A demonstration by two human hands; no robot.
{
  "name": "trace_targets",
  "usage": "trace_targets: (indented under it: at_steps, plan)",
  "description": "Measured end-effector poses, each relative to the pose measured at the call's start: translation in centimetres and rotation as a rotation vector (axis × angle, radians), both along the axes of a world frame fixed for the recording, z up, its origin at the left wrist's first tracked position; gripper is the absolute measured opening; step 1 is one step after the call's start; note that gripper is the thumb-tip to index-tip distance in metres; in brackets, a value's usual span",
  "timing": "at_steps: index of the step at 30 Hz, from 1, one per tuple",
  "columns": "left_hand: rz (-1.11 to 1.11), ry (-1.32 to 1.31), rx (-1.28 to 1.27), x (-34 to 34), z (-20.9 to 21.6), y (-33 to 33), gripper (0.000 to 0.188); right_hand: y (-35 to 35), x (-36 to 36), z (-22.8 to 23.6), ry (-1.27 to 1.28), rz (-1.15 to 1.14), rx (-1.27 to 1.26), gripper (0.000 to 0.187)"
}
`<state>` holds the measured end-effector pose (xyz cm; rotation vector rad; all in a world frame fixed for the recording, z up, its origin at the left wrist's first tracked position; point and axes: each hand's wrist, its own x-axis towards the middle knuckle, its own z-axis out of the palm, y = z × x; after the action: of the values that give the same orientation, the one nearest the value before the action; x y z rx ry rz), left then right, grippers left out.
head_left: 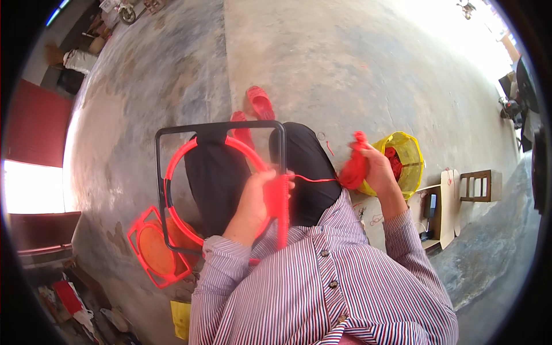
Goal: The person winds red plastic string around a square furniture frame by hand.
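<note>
A black square frame [201, 126] with a red ring [171, 167] inside it rests over my lap. My left hand [250, 198] is closed around its right side, where a red wrapping or mesh [278, 207] covers the bar; the wrapping is slightly blurred. From there a thin red cord [315, 180] runs across my right thigh to a bundle of red cord [353, 169]. My right hand [376, 169] grips that bundle, held out to the right in front of a yellow basket [411, 164]. The fingers' far sides are hidden on both hands.
More red material [393, 161] lies in the basket. An orange-red framed piece [156, 250] is on the floor at my left, above a yellow object [180, 319]. Right of the basket are an open cardboard box [447, 210] and a small wooden stool [480, 186]. Red clogs [260, 102] are on my feet.
</note>
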<state>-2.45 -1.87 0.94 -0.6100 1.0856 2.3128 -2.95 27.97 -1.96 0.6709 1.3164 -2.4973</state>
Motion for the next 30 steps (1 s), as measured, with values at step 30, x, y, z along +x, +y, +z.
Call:
trace_targets:
  at_steps: [30]
  plan:
    - [-0.204, 0.096, -0.147, 0.3, 0.0, 0.8, 0.020, -5.7, -1.1, 1.7, 0.719, 0.217, 0.503, 0.025]
